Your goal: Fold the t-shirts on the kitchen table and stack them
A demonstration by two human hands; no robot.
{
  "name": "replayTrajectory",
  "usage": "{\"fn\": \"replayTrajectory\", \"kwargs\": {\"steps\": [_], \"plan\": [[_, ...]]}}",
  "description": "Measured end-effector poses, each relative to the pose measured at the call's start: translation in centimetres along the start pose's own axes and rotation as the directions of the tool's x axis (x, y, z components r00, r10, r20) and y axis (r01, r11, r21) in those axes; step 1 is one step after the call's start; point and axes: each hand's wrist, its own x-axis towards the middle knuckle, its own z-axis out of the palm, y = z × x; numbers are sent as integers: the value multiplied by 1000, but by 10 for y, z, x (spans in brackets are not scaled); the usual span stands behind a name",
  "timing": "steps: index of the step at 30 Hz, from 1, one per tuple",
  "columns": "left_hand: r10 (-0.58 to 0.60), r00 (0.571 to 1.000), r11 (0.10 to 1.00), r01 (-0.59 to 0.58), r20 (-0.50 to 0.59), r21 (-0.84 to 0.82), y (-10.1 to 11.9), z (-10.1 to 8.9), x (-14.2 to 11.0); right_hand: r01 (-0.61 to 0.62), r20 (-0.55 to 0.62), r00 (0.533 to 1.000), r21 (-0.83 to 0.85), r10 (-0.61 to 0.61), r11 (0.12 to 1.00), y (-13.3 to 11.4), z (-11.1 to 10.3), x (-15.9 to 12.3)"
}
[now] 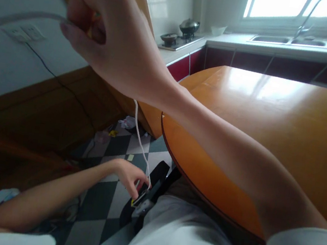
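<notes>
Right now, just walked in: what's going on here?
A seated person has a white cable in play. The right hand is raised across the body, pinching the cable near the wall side. The left hand is low beside the lap, its fingers at the cable's lower stretch, next to a small object I can't make out; whether they grip the cable isn't clear. A wooden table stands to the right.

A lidded wok (189,28) is sitting behind a smaller pan (169,38) on the stove (177,44); a pale bowl (218,31) is standing on the white counter (237,41); a faucet (300,33) is arching over the double sink (289,42); a bright window (279,4) is reflecting in the wooden table (273,126).
</notes>
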Motion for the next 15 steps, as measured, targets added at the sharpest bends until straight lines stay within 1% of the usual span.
{"fn": "replayTrajectory", "kwargs": {"steps": [1, 2, 3, 5, 6, 7, 9, 10, 11, 12, 13, 14, 15], "plan": [[34, 997, 999, -32, 68, -38, -2, 9, 6, 13, 12, 1000, -18, -13, 1000, 0, 2, 2], [51, 993, 996, -43, 105, -78, -3, 16, 12, 20, 33, 999, -33, -18, 999, -1, 5, 3], [59, 993, 991, -45, 105, -126, -3, 21, 18, 13, 54, 998, -45, -11, 999, -1, 7, 5], [74, 997, 966, -70, 4, -248, -5, 26, 25, -1, 71, 997, -6, 2, 1000, -1, 9, 3], [75, 996, 946, -89, -57, -310, -6, 27, 26, -13, 52, 999, 45, 10, 999, 0, 10, -2], [75, 990, 924, -114, -119, -366, -8, 27, 26, -46, 20, 999, 95, 45, 994, 2, 11, -10], [89, 967, 880, -189, -241, -437, -15, 26, 21, -154, -42, 986, 181, 164, 971, 6, 12, -42], [99, 950, 861, -232, -297, -453, -19, 26, 17, -255, -42, 963, 166, 265, 953, 8, 14, -65], [110, 932, 845, -271, -346, -461, -23, 27, 12, -375, -3, 926, 136, 379, 917, 10, 18, -92], [121, 913, 830, -308, -389, -464, -27, 28, 8, -502, 56, 865, 101, 499, 859, 13, 23, -122], [132, 895, 817, -342, -427, -464, -31, 31, 5, -618, 168, 779, 47, 604, 784, 14, 31, -153], [143, 879, 804, -371, -455, -464, -34, 33, 2, -705, 299, 673, -20, 677, 709, 14, 40, -184], [152, 871, 793, -390, -468, -468, -35, 36, 0, -761, 455, 537, -102, 711, 640, 13, 51, -213]]}}
